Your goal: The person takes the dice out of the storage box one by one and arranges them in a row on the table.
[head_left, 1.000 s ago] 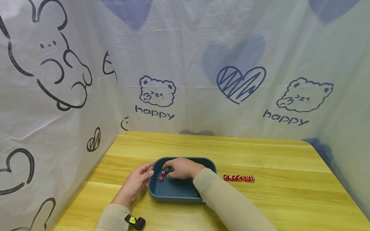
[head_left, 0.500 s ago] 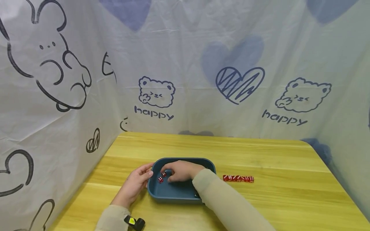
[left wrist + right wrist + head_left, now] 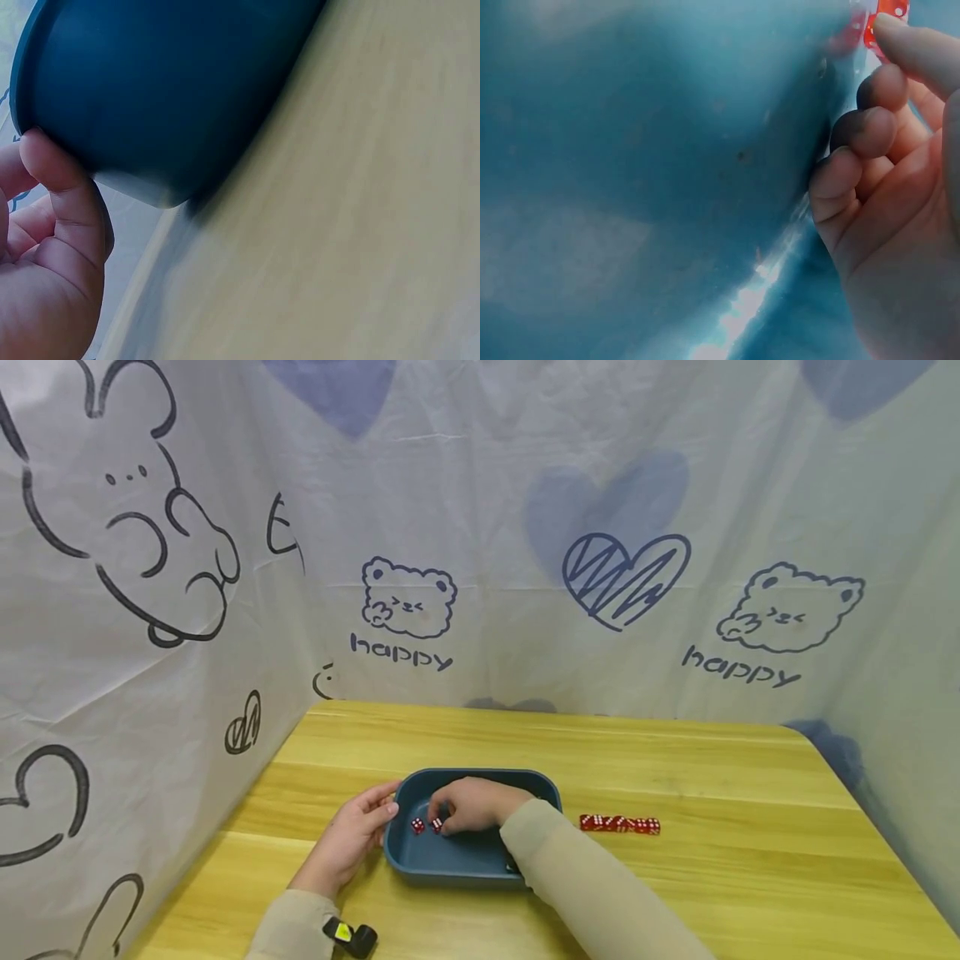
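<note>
A dark blue rectangular tray (image 3: 465, 863) with raised walls stands on the table. At its left end my left hand (image 3: 356, 831) holds the wall, the thumb at the rim in the left wrist view. My right hand (image 3: 476, 804) reaches down inside, and its thumb and forefinger pinch a red die (image 3: 437, 824) with white pips. Close to the left of that lies another red die (image 3: 417, 826) on the tray floor. In the right wrist view the pinched die (image 3: 889, 22) shows at the thumb tip, the remaining fingers curled below it.
Right of the tray, a straight row of several red dice (image 3: 620, 824) lies on the yellow wood-grain table (image 3: 720, 877). A printed white curtain (image 3: 510, 635) hangs behind and along the sides. A black device (image 3: 351, 937) is strapped at the left sleeve.
My right fingers were spread above the die half a second ago and have now closed on it. That die has shifted slightly right and toward me. The left hand stays at the tray.
</note>
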The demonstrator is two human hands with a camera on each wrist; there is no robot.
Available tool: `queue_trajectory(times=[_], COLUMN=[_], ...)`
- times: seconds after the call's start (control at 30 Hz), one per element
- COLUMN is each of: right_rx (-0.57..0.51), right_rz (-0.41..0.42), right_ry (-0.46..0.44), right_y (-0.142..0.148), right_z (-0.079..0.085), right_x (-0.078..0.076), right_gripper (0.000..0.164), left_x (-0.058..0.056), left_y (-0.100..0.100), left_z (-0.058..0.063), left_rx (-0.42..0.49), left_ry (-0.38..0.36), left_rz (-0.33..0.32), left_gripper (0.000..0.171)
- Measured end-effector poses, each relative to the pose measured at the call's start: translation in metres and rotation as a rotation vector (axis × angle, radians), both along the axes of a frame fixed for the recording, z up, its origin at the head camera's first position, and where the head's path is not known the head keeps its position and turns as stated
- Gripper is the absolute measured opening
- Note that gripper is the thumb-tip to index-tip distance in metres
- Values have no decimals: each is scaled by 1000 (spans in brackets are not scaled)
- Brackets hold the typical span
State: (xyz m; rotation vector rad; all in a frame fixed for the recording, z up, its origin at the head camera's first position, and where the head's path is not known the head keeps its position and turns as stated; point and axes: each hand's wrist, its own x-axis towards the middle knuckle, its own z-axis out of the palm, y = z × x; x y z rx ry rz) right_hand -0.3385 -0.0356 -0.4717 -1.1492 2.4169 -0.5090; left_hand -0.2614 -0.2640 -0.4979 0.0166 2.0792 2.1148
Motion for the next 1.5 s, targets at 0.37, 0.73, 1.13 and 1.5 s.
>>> queue_trajectory(times=[0.37, 0.73, 1.13, 1.5], right_rx=[-4, -1, -31, -40], right_rz=[17, 22, 16, -6], right_ry=[5, 38, 31, 47], right_y=[1, 0, 0, 3], right_z=[2, 5, 10, 12], right_x=[0, -1, -3, -3], right_gripper=[11, 11, 13, 14], left_x=[-1, -2, -1, -1], left_y=[2, 2, -1, -2], left_z=[1, 2, -2, -3], left_rx=[15, 21, 0, 5], left_ry=[-2, -1, -12, -16], left_rz=[-4, -6, 10, 16], left_gripper=[47, 48, 47, 45])
